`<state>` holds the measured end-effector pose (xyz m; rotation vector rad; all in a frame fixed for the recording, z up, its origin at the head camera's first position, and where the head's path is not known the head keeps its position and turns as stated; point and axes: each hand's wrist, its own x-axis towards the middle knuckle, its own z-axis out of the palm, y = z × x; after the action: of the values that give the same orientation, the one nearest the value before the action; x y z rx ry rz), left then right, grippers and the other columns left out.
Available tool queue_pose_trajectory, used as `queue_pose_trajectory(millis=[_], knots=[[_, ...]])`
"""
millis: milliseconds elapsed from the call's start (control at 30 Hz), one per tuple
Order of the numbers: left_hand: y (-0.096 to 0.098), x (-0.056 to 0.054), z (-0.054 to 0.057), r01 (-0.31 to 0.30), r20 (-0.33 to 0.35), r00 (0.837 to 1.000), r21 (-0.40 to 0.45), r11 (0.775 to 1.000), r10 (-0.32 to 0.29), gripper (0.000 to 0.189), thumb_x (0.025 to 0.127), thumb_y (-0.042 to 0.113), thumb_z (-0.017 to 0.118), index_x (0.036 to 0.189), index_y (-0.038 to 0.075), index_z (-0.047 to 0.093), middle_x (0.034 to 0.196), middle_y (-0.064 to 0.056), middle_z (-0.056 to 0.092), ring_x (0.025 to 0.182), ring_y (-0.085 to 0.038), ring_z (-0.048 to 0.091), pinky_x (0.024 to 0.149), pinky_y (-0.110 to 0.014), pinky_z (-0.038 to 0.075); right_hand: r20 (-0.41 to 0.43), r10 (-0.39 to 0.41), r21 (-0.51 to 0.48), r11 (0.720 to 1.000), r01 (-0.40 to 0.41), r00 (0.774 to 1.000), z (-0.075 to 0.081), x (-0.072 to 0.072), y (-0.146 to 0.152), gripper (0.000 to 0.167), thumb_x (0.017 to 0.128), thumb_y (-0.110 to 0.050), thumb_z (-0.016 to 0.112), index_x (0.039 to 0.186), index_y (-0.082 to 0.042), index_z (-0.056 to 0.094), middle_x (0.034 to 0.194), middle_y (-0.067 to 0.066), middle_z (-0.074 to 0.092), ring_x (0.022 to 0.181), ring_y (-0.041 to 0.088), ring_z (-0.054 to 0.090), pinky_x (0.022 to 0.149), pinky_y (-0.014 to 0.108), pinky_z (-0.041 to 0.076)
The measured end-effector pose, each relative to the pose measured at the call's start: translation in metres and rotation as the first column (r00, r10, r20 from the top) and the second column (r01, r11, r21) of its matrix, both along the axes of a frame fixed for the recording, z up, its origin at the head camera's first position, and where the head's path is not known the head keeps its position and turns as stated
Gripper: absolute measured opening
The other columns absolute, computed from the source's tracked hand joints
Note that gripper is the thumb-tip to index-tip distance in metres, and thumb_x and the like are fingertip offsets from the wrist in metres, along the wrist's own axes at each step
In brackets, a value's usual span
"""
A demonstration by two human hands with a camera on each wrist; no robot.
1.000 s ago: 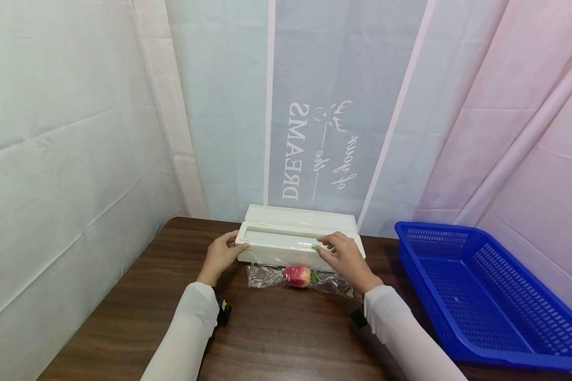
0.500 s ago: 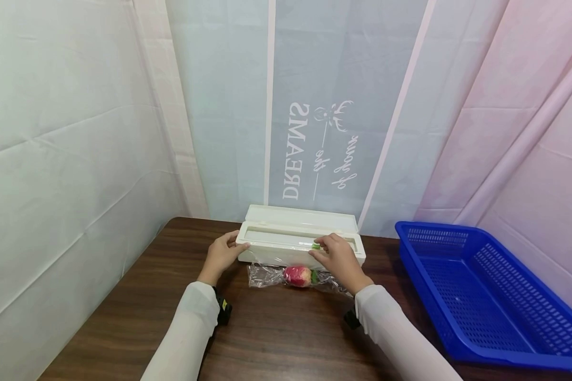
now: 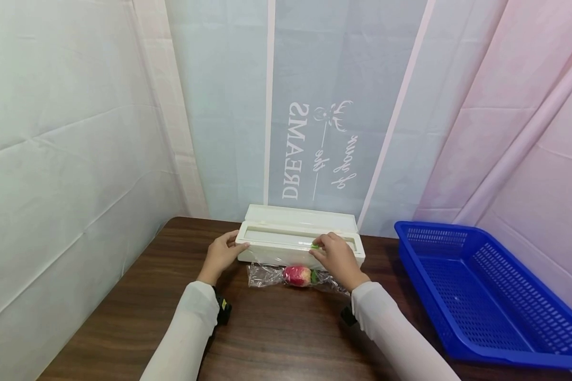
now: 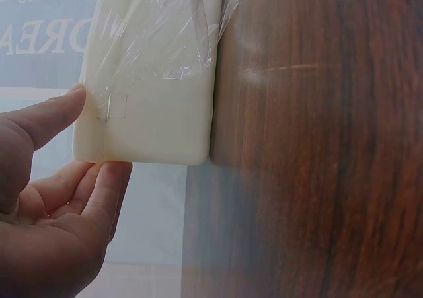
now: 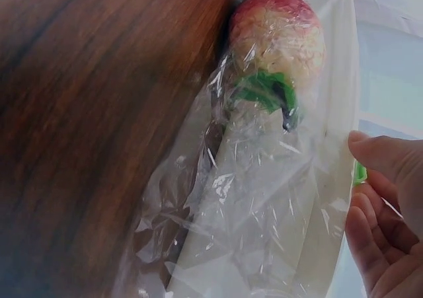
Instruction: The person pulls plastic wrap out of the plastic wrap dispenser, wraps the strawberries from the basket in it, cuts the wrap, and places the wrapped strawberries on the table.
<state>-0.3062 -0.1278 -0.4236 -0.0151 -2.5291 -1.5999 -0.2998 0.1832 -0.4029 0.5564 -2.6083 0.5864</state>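
One red-and-cream fruit (image 3: 297,276), wrapped in clear film (image 3: 264,276), lay on the table (image 3: 276,338), your side of the fingertips, between your hands. Your left hand (image 3: 218,256) gripped the white box (image 3: 276,254) by its left end, thumb at the front edge. Your right hand (image 3: 339,256) pinched the green slider (image 5: 359,172) on that edge. Beyond your fingers stood the open lid (image 3: 300,217), then the printed curtain (image 3: 324,190).
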Motion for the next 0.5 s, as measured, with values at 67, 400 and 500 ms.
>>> queue_pose_trajectory(millis=[67,400,500], knots=[[-0.0003,0.0000,0.0005,-0.001,0.002,1.000,-0.002,1.000,0.001,0.062,0.093,0.025,0.074,0.145,0.000,0.050,0.139,-0.022,0.056,0.125,-0.036,0.056,0.098,-0.048,0.050,0.007,-0.002,-0.002,1.000,0.002,1.000,0.0006,0.0003,-0.0007,0.018,0.090,-0.023,0.078,0.100,-0.009,0.073,0.091,0.002,0.063,0.081,0.016,0.063,0.072,0.035,0.056],[-0.0011,0.0010,0.0006,0.000,0.010,1.000,0.004,1.000,0.000,0.062,0.094,0.025,0.074,0.145,-0.001,0.049,0.139,-0.022,0.056,0.125,-0.037,0.055,0.098,-0.048,0.050,0.028,0.006,0.008,1.000,-0.006,1.000,0.0001,0.0003,-0.0025,0.014,0.091,-0.020,0.077,0.103,-0.013,0.073,0.096,-0.001,0.065,0.086,0.016,0.065,0.073,0.036,0.056],[-0.0008,0.0010,0.0007,-0.001,0.002,1.000,0.002,1.000,0.001,0.062,0.093,0.024,0.074,0.145,-0.001,0.049,0.138,-0.023,0.056,0.125,-0.037,0.056,0.098,-0.048,0.050,0.023,0.016,0.013,1.000,-0.016,1.000,-0.0011,-0.0005,-0.0016,0.014,0.091,-0.019,0.077,0.104,-0.014,0.073,0.097,-0.002,0.065,0.087,0.016,0.065,0.074,0.035,0.056]])
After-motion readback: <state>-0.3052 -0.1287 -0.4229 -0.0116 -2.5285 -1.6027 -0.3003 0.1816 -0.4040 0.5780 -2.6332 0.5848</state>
